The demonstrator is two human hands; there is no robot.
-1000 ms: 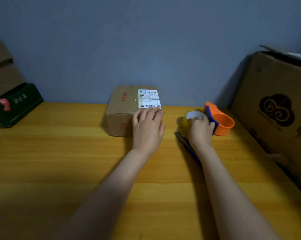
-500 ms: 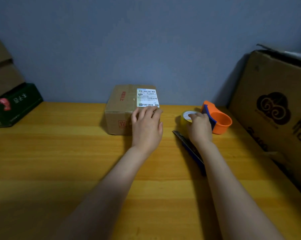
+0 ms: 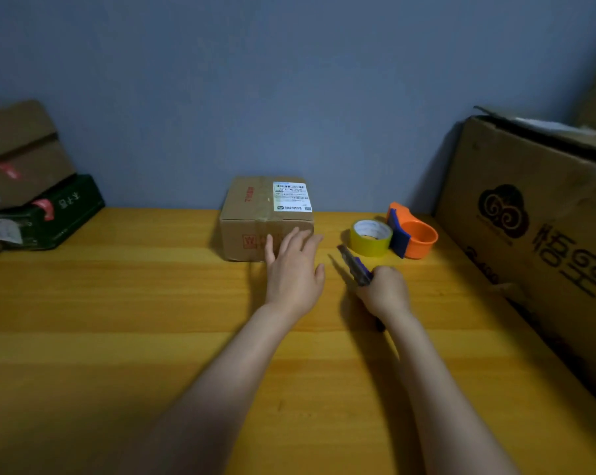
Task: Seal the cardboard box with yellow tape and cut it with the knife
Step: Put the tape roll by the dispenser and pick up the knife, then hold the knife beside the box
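Observation:
A small brown cardboard box [image 3: 252, 214] with a white shipping label stands at the back of the wooden table [image 3: 118, 320], against the wall. My left hand [image 3: 294, 269] hovers open just in front of its right front corner, fingers spread. A roll of yellow tape [image 3: 370, 240] lies flat to the right of the box, touching an orange and blue tape dispenser [image 3: 414, 236]. My right hand [image 3: 385, 291] is closed around the handle of a blue utility knife [image 3: 356, 265], whose tip points toward the box.
A large brown printed carton [image 3: 536, 241] stands along the table's right side. At the far left a dark green box [image 3: 49, 214] lies under a stack of brown cartons [image 3: 19, 156]. A blue-grey wall runs behind the table.
My right hand has left the yellow tape roll, drawn back toward me and closed on the knife. My left hand has slipped off the box top to just in front of it.

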